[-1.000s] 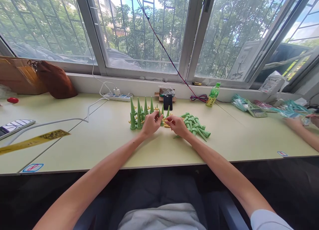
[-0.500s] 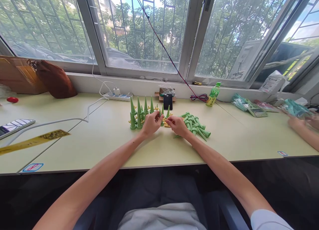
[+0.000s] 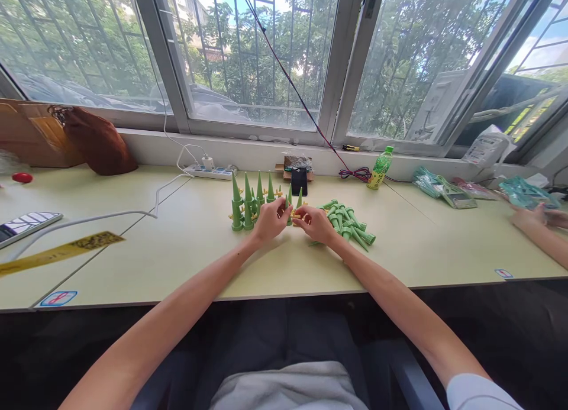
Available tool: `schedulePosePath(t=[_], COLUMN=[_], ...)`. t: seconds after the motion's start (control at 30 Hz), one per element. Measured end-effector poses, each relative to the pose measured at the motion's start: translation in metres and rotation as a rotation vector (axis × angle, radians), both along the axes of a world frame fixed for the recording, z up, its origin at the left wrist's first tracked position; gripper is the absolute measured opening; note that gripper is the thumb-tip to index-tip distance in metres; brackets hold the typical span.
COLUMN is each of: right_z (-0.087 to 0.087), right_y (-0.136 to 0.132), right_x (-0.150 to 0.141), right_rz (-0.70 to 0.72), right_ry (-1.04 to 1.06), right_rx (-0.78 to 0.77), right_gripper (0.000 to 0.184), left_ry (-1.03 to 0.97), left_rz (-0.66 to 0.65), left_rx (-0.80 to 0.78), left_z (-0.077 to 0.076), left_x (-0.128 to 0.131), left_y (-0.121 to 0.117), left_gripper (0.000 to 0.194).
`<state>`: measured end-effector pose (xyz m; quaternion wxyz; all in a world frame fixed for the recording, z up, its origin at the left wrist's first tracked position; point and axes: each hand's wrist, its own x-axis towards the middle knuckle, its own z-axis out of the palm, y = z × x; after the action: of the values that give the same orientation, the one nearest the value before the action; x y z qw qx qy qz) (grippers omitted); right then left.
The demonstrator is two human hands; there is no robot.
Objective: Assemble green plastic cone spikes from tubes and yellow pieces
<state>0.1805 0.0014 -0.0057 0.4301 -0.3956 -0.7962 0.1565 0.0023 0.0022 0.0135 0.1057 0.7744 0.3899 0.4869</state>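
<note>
Fingers of my left hand (image 3: 270, 222) are closed round a green plastic spike (image 3: 287, 204) that stands point up. Just to its right, my right hand (image 3: 316, 222) is pinched close to that spike; what its fingertips hold is too small to tell. Small yellow pieces show between and behind the two hands. Left of my left hand, several upright green spikes (image 3: 236, 209) stand in a cluster, with small yellow pieces sticking out of their sides. A pile of loose green spikes (image 3: 349, 220) lies beside my right hand, partly covered by it.
A dark phone (image 3: 299, 181) leans on a small box behind my hands. Along the wall are a power strip (image 3: 213, 171), a green-capped bottle (image 3: 380, 168) and a coiled cable (image 3: 355, 174). Another person's hands (image 3: 532, 218) work at the far right near plastic bags (image 3: 523, 192).
My hands stay in nearly the same place, with slight finger movement; the right fingertips shift a little at the spike. The other person's hands at far right have moved slightly.
</note>
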Motion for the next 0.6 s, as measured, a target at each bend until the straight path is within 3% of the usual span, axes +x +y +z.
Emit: schedulePosePath(t=[0.2, 0.6], right_z=[0.0005, 0.0014], right_y=[0.0009, -0.0008], right_x=[-0.0003, -0.0008], right_rz=[-0.005, 0.007], right_ry=[-0.014, -0.041], right_rx=[-0.002, -0.018], right_gripper=[0.014, 0.030], left_ry=[0.006, 0.027], left_rz=[-0.002, 0.002], left_rx=[-0.002, 0.018], left_z=[0.0011, 0.0005], left_x=[0.0001, -0.0007], left_y=[-0.0011, -0.0006], left_gripper=[0.018, 0.019])
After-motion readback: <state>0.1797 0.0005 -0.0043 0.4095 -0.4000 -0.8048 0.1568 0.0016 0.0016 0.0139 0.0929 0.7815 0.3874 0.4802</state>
